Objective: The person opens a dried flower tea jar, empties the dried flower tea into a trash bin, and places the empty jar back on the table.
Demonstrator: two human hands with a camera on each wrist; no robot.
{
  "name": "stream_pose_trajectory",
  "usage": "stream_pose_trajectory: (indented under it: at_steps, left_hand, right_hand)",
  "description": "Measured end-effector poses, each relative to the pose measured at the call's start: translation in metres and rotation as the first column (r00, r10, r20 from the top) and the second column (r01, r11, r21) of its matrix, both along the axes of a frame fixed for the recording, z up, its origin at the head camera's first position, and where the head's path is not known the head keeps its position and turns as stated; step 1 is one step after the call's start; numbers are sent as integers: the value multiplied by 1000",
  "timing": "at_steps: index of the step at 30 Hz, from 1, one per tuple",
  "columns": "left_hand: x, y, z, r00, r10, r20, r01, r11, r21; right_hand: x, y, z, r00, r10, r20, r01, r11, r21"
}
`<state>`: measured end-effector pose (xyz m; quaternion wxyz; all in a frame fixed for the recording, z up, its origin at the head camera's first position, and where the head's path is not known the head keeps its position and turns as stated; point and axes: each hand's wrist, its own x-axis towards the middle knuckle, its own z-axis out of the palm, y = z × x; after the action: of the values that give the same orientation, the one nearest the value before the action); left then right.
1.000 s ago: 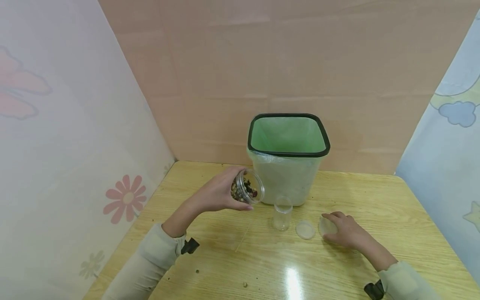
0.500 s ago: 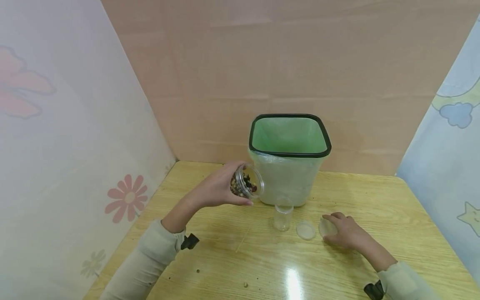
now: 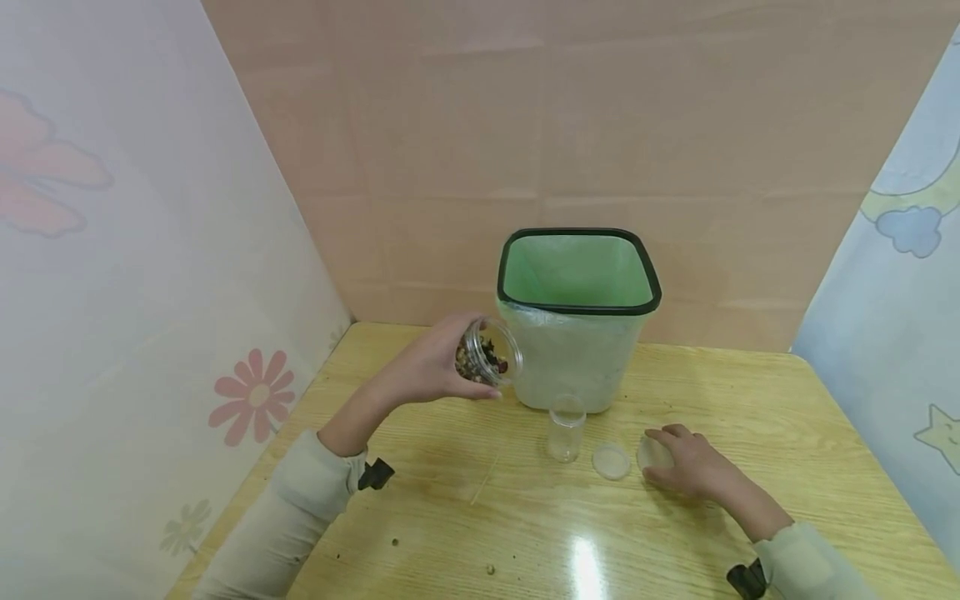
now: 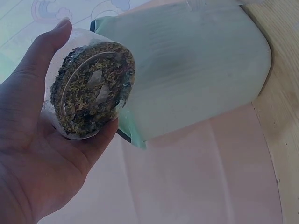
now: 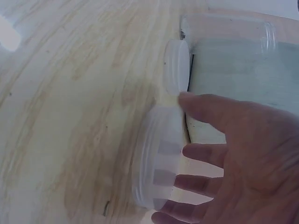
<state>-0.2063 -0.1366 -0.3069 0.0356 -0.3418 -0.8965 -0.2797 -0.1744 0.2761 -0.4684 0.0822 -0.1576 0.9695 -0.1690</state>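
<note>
In the head view my left hand point(image 3: 435, 367) grips a wide clear jar point(image 4: 96, 91), tilted with its mouth towards the right. Dried plant bits and dark pieces point(image 3: 487, 360) lie inside it. The jar hangs in front of the bin point(image 3: 577, 358), beside its left wall. My right hand point(image 3: 693, 462) is low over a larger translucent lid point(image 3: 654, 454) on the table. Its fingers point(image 5: 205, 154) are spread; in the right wrist view I cannot tell whether they touch that lid. A smaller round lid point(image 3: 611, 461) lies just left of it.
An upright, narrower clear jar point(image 3: 565, 437) stands before the bin, left of the small lid. The bin has a black rim and a green inside. A thin pale stick point(image 3: 485, 479) and small crumbs point(image 3: 491, 570) lie on the wooden table point(image 3: 765, 400).
My left hand has lifted the jar slightly and shifted it a little to the left, still tilted. The right hand has stayed over the larger lid.
</note>
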Motion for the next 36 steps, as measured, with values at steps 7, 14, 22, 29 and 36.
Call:
stream_pose_trajectory:
  at_steps: [7,14,22,29,36]
  left_hand:
    - [-2,-1,5,1000,10,-16,-10,1000,-16]
    - [-2,-3,10,999,35,-20,-36,999,-28]
    - [-4,-4,15,999,35,-20,-36,999,-22]
    - [-4,-5,23,999,39,2,-39,999,2]
    - [-7,-5,28,999,38,-16,-37,999,25]
  right_hand:
    - [-2,-2,9,998,-1,-58,-3,998,-68]
    - [-7,-1,20,997,-28,-78,17,989,-144]
    - [-12,-4,33,995,-36,-90,18,980,-196]
    - [-16,-9,48,992,-35,-120,9,977,-214]
    - [-20,-9,66,988,-37,-147,4,975,-220]
